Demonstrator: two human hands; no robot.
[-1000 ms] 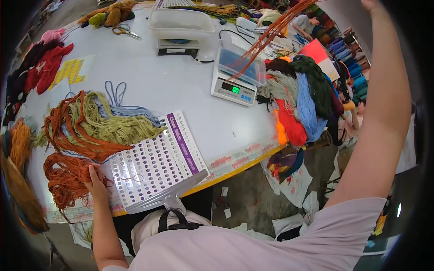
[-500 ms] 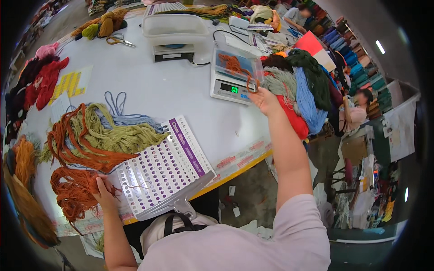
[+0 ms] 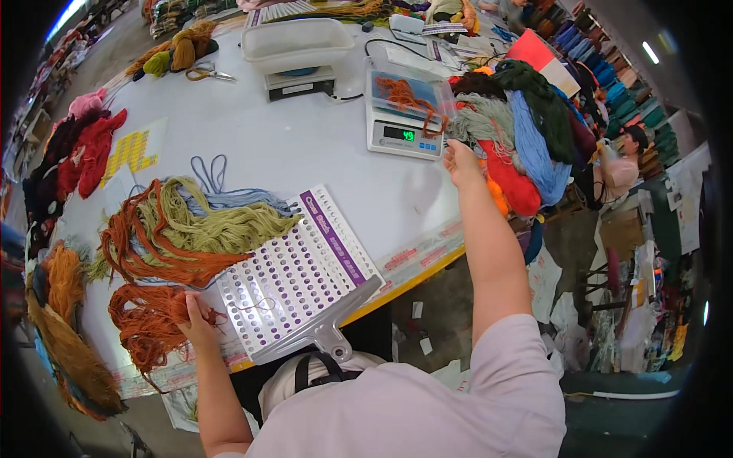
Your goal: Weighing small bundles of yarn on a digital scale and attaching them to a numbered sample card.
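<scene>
At the near left, my left hand (image 3: pixel 200 320) is closed on a bundle of rust-orange yarn (image 3: pixel 149 320) lying on the white table. My right hand (image 3: pixel 462 164) is beside the front right corner of a digital scale (image 3: pixel 391 136), its fingers loosely apart and holding nothing I can see. On the scale sits a clear blue-tinted tray (image 3: pixel 431 88) with a length of rust-orange yarn (image 3: pixel 401 93) in it; one end hangs over the tray's front edge. Between my hands lies a white punched thread card (image 3: pixel 290 275) with purple print and a large metal clip (image 3: pixel 324 328) on its near edge.
Green yarn (image 3: pixel 221 229) and more rust yarn lie across the card's far left edge. Coloured skeins, including a light blue skein (image 3: pixel 534 145), crowd the right side. A second scale with a white tub (image 3: pixel 298 47) and scissors (image 3: pixel 210 74) stand farther back. Another person (image 3: pixel 618 164) is at right.
My right hand has let go of the rust yarn end and drawn slightly away from the tray. The scale's lit reading has changed. My left hand keeps its hold on the bundle.
</scene>
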